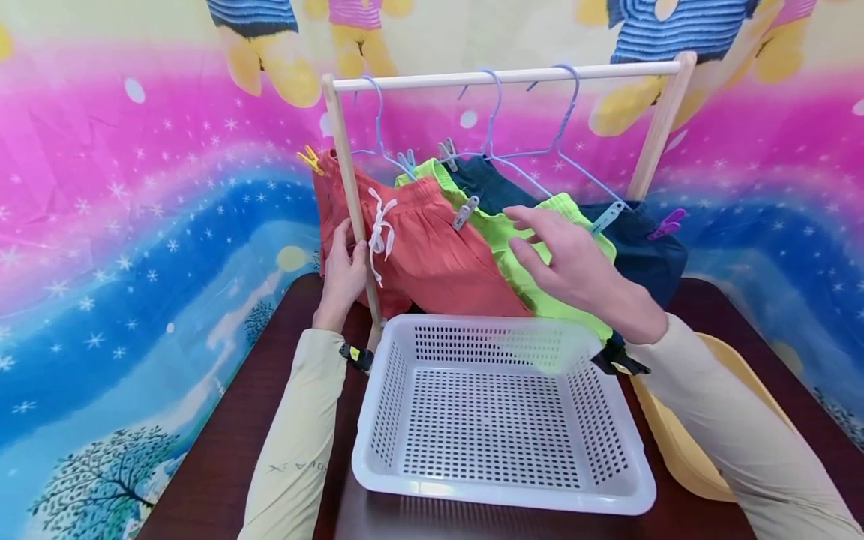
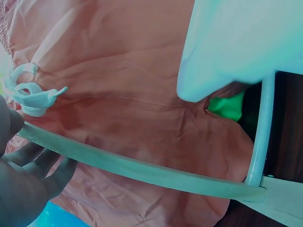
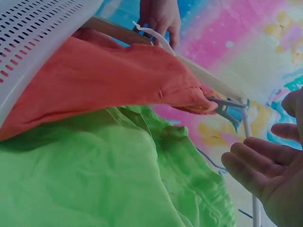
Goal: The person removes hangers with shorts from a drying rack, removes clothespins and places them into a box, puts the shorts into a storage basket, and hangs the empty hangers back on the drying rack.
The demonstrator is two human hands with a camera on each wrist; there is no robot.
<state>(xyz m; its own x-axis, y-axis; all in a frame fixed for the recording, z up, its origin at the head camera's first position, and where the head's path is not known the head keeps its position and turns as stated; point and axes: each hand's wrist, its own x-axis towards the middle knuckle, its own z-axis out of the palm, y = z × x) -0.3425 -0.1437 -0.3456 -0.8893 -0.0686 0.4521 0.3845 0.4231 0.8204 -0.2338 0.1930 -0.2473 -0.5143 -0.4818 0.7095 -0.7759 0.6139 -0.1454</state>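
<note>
Coral-red shorts (image 1: pixel 439 247) with a white drawstring hang from a lilac wire hanger (image 1: pixel 380 124), clipped by a yellow clothespin (image 1: pixel 310 160) and a grey clothespin (image 1: pixel 466 213). My left hand (image 1: pixel 346 266) holds the wooden side post (image 1: pixel 352 195) of the rack, its fingers behind the post in the left wrist view. Behind the red pair hang lime-green shorts (image 1: pixel 520 247), then dark teal shorts (image 1: pixel 644 251), with a purple clothespin (image 1: pixel 668 224) at their right end. My right hand (image 1: pixel 574 259) hovers empty before the green shorts, fingers spread and slightly bent.
A white perforated basket (image 1: pixel 496 491) stands on the dark brown table (image 1: pixel 263 420) in front of the rack. To its right lies a yellow tray (image 1: pixel 682 442), partly under my right sleeve. The rack's top rail (image 1: pixel 432 79) runs before a patterned backdrop (image 1: pixel 175 225).
</note>
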